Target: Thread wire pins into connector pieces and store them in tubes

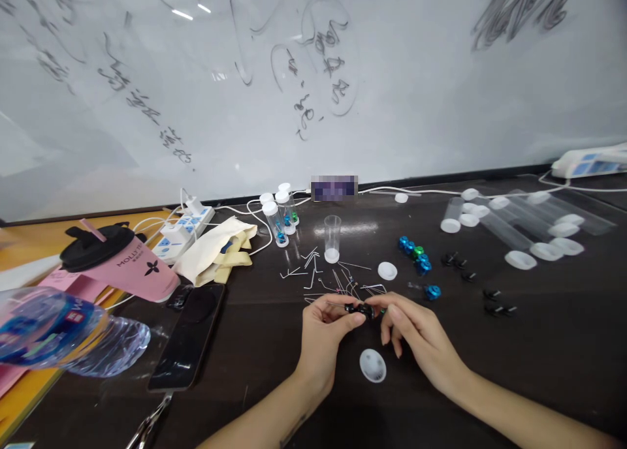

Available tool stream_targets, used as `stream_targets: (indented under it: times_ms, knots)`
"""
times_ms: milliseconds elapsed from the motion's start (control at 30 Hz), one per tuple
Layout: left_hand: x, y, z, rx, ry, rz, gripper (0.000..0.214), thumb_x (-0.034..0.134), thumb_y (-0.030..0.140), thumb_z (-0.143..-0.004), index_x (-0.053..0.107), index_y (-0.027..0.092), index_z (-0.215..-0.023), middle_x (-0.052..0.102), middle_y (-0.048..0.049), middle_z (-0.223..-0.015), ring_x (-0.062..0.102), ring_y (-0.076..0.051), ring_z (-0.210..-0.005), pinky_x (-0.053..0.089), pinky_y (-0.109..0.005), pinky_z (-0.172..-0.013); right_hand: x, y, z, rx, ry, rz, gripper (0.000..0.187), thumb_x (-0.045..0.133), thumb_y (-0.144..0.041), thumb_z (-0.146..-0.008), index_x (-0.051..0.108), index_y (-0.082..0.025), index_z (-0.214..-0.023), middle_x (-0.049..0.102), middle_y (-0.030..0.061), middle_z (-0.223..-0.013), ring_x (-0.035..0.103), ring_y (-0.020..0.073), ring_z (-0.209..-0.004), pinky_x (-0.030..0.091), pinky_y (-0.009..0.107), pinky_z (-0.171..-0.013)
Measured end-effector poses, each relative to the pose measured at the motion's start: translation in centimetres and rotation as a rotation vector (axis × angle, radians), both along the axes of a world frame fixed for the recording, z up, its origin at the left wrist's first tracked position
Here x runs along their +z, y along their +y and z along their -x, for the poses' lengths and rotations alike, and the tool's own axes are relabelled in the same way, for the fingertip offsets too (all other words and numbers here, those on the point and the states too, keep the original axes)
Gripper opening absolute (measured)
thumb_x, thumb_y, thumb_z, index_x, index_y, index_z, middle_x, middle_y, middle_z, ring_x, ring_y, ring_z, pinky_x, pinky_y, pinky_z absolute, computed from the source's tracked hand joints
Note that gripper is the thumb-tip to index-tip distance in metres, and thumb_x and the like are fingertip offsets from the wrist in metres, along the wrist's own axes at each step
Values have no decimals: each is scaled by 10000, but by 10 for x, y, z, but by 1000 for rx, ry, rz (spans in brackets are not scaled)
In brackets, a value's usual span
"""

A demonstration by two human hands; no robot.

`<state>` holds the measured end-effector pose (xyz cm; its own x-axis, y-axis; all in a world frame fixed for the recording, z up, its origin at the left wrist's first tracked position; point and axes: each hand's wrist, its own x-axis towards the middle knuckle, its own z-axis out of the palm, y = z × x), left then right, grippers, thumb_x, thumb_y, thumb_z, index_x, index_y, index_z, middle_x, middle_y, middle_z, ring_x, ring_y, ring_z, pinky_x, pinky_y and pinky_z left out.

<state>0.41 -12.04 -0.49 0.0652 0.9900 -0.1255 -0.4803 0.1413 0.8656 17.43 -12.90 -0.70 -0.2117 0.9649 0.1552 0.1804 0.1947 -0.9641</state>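
Small black part [361,309] observed between the two hands, above the dark table [274,397]. Left hand [319,337]: thumb and fingers pinched on the part, which projects from their tips toward the right. Right hand [420,331]: fingers curled, index fingertip at the part's right end; whether it grips anything cannot be determined. A round white cap [373,365] lies on the table on the near side of the part, between the wrists. Bent metal wires [349,280] lie just beyond the fingers; further black pieces [492,295] sit apart, to the right.
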Motion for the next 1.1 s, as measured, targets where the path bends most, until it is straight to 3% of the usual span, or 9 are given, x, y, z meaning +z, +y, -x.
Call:
stream_targets:
  times_ms: [400,733,1100]
  knots:
    - [2,0,0,0,-1,15,221,838,115,-601,747,175,-793,750,-18,-767,646,-114,-701,497,-212,-710,-3,-1,0,16,22,-15,361,368,-393,-1016,621,-164,-1134,566,2,-695,526,107,-491,478,239,-450]
    - [0,0,0,-7,21,0,226,839,127,-604,746,174,-805,750,-24,-770,642,-117,-695,492,-219,-709,-2,-2,0,10,68,-17,364,353,-400,-1016,611,-183,-1153,572,36,-831,573,121,-570,486,229,-421]
    - [2,2,1,4,32,7,220,839,128,-594,748,175,-789,744,-20,-749,621,-109,-659,480,-214,-672,-1,-1,0,22,41,-15,351,356,-413,-1014,581,-179,-1146,567,9,-736,539,111,-510,478,224,-421]
